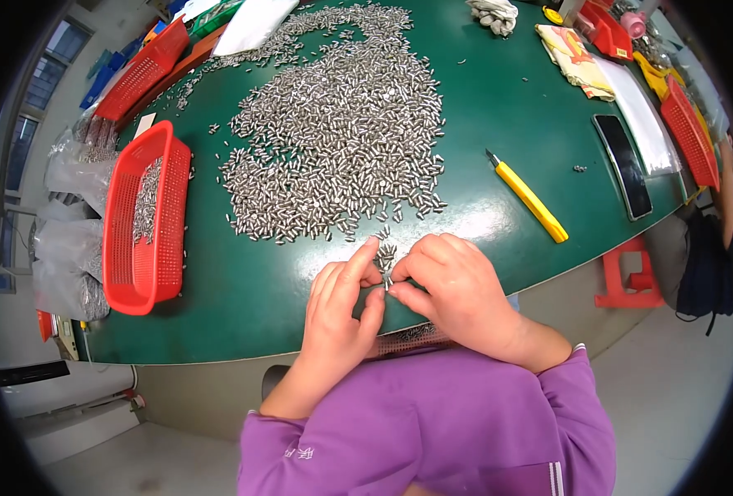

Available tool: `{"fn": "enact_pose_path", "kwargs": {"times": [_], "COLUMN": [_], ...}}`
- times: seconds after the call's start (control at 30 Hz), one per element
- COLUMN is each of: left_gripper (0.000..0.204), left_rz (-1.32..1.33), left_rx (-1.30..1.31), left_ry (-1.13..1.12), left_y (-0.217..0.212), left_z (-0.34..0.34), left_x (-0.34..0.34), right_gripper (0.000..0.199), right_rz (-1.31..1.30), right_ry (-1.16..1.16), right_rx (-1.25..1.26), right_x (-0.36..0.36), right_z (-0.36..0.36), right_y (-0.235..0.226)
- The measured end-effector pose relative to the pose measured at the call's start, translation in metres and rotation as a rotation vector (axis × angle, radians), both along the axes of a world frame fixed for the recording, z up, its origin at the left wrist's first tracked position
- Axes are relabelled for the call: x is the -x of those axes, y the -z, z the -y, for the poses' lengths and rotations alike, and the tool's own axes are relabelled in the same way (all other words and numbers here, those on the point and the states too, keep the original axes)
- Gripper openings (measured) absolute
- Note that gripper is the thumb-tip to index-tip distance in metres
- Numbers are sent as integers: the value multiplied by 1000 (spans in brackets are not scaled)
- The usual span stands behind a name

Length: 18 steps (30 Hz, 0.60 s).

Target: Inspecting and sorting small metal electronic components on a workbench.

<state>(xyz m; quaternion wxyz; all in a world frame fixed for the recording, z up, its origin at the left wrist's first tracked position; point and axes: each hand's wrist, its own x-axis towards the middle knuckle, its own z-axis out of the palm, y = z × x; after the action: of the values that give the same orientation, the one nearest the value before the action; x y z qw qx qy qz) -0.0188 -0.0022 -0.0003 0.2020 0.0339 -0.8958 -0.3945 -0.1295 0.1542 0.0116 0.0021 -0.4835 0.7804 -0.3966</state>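
A broad heap of small silvery metal pins (333,124) covers the middle of the table. Close to the front edge, a little cluster of the same pins (387,255) lies between my two hands. My left hand (337,307) rests at the left of this cluster, index finger stretched out and thumb apart, its fingertips beside the pins. From the right, my right hand (457,281) pinches with thumb and index finger at the near end of the cluster, on a small metal pin (388,282). The fingertips partly hide how many pins are touched.
On the green table (499,74) a red basket (172,240) with pins stands at left, beside plastic bags (73,240). To the right lie a yellow utility knife (527,198), a phone (623,165) and a patterned cloth (573,62). White gloves (494,15) lie at the back. Below the front edge sits another basket (408,341).
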Motion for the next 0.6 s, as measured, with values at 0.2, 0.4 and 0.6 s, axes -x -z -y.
{"fn": "enact_pose_path", "kwargs": {"times": [0.2,0.4,0.6], "left_gripper": [66,65,63], "left_rz": [10,-15,-36], "left_rx": [-2,18,35], "left_ry": [-7,-2,26], "left_y": [-2,-1,-2], "left_z": [-1,-1,1], "left_x": [0,1,2], "right_gripper": [20,19,17], "right_rz": [4,-45,-52], "right_ry": [0,-2,-3], "right_rx": [5,28,34], "right_x": [-1,-3,-4], "right_z": [-1,1,1], "right_y": [-1,2,3]}}
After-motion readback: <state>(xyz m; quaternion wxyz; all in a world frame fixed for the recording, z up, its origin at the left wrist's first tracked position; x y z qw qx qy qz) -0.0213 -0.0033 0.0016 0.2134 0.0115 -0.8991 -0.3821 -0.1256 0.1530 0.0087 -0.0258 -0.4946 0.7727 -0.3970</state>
